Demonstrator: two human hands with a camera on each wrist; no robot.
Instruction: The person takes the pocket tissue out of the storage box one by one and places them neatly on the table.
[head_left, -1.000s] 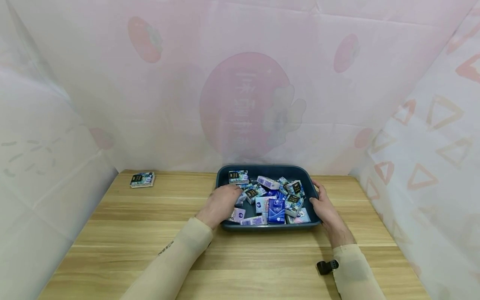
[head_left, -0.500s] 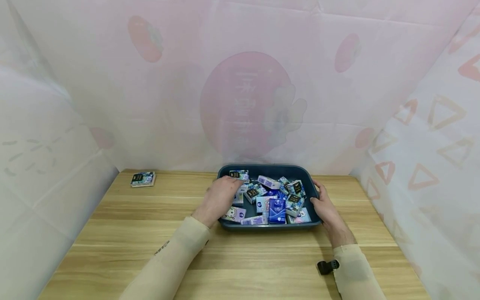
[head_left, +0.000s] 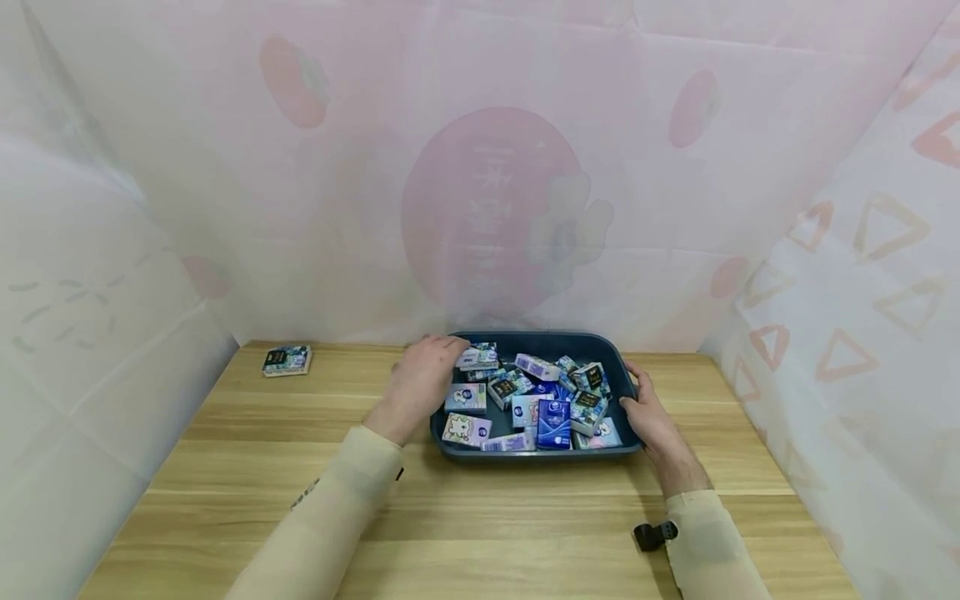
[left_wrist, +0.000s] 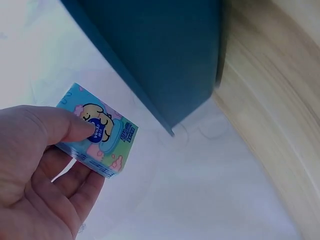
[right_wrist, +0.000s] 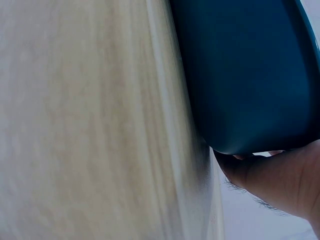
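Left hand pinches a cartoon-printed tissue pack, thumb on top, at the tray's ten o'clock. Judgement: light pinch, pack clear of the rim. Right hand grips the tray at three o'clock; best held steady. Its fingertips mostly hidden; pack's underside unseen; heaped packs overlap, count uncertain.

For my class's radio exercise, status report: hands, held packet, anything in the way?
Left hand pinching blue packet near left end of bin. Right hand gripping bin's right end. No obstruction visible between packet and rim.
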